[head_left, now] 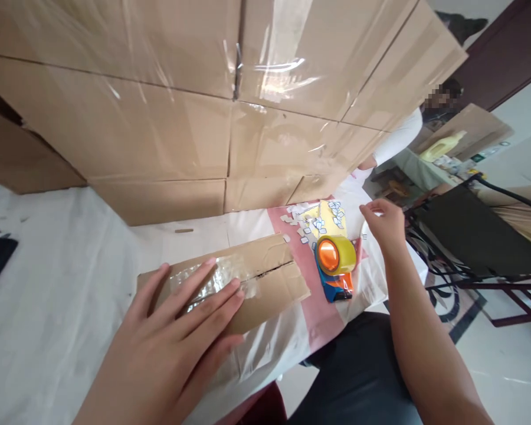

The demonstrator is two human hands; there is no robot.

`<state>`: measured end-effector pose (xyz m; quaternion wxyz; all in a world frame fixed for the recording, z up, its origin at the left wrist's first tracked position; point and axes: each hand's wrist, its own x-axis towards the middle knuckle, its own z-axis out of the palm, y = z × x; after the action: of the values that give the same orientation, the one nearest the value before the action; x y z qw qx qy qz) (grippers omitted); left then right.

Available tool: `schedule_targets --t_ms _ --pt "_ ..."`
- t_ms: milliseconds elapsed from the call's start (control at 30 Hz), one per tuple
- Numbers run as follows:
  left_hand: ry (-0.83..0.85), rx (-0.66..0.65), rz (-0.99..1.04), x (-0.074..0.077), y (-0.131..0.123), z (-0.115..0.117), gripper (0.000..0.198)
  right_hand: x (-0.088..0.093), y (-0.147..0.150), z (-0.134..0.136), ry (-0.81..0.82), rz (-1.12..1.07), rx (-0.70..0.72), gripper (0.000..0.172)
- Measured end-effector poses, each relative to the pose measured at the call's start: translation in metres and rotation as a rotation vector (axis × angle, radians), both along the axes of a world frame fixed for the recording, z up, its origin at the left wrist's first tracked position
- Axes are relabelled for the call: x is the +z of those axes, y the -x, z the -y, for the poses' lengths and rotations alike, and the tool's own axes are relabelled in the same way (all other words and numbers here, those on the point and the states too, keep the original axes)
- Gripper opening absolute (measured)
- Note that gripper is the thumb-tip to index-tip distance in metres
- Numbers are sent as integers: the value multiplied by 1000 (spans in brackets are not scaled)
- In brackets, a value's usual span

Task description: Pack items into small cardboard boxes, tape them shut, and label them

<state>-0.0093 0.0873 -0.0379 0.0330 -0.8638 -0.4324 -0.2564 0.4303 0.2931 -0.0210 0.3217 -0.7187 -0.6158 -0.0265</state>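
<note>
Left hand, spread wide, seemingly steadies taped brown cardboard box; right hand narrowed, contents unclear; next move needs firm bracing.

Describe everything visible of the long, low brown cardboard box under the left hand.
The long, low brown cardboard box lies on white cloth, before stacked tan cardboard cartons. Glossy, wrinkled clear tape covers part of its top. Toward its right end, a dark lengthwise gap shows along the seam. The person's spread left hand rests on top, hiding part of it.
</note>
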Motion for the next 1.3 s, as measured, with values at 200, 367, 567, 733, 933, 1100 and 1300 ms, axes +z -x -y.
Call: schedule_targets --t_ms 200,367,567,733,933,1100,1300 --pt "-28 -45 -52 -8 3 -7 54 -68 -71 -13 340 -30 -99 37" --pt "-27 -60 -137 -13 7 -10 63 -87 -70 -18 396 -7 -49 45" --pt "-21 -57 -125 -11 3 -15 63 -98 -56 -21 461 129 169 45" --pt "-36 -75 -90 -9 1 -15 57 -100 -46 -20 421 98 156 44" --pt "-83 -71 -73 -8 0 -16 50 -92 -45 -20 100 -96 -15 36" --pt "-83 -64 -59 -8 -2 -17 50 -88 -47 -24 -64 -410 -23 33" --pt "-77 -57 -55 -11 -1 -16 52 -87 -43 -19 -71 -415 -60 29"
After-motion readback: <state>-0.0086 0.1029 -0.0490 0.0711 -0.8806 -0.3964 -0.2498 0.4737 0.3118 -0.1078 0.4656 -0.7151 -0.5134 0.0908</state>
